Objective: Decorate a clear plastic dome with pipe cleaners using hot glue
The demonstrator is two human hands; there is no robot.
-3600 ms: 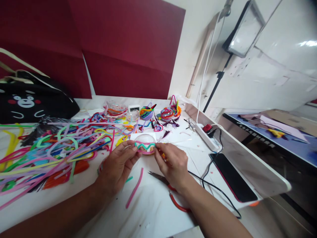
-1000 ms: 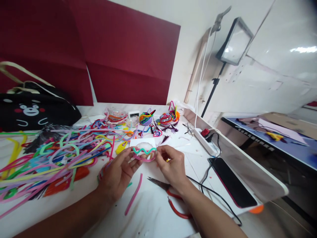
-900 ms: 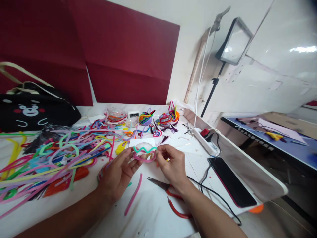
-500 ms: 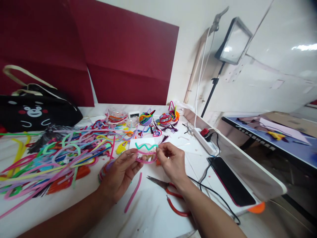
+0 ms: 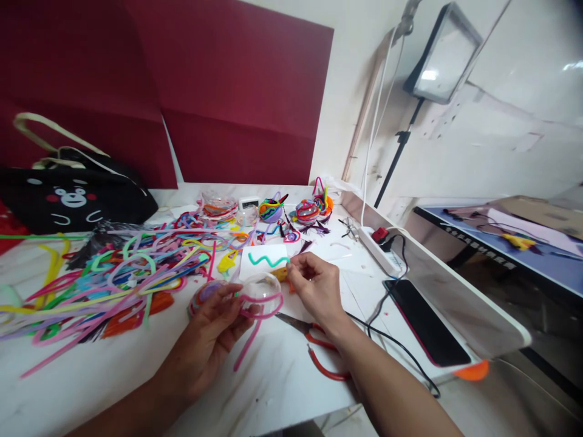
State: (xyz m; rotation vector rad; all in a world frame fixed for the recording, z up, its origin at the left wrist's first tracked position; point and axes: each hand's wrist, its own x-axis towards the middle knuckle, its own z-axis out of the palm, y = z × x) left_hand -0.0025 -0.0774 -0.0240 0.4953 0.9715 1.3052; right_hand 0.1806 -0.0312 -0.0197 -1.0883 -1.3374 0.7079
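Observation:
My left hand [image 5: 214, 331] is closed around the left side of a clear plastic ball [image 5: 260, 283]. Pink pipe cleaner [image 5: 280, 300] runs in bands around that ball. With fingertips pinched, my right hand [image 5: 319, 288] holds the right end of a green zigzag pipe cleaner [image 5: 266, 261], which shows in front of a white card [image 5: 248, 250]. Behind my left fingers lies a ball wrapped in coloured pipe cleaner [image 5: 200, 298], partly hidden. A loose pink pipe cleaner piece [image 5: 245, 353] lies below the clear ball. Red-handled scissors [image 5: 325, 371] rest under my right wrist.
A heap of coloured pipe cleaners [image 5: 136, 273] covers the table's left side. Several decorated balls [image 5: 271, 210] stand at the back. A power strip [image 5: 381, 250], black cable [image 5: 398, 337] and phone [image 5: 426, 325] lie right, beside a raised edge [image 5: 464, 291]. A black bag [image 5: 73, 200] stands left.
My left hand has drawn the clear ball leftward and down, away from my right fingers. My right hand keeps its pinch on the green zigzag pipe cleaner. The view has shifted slightly.

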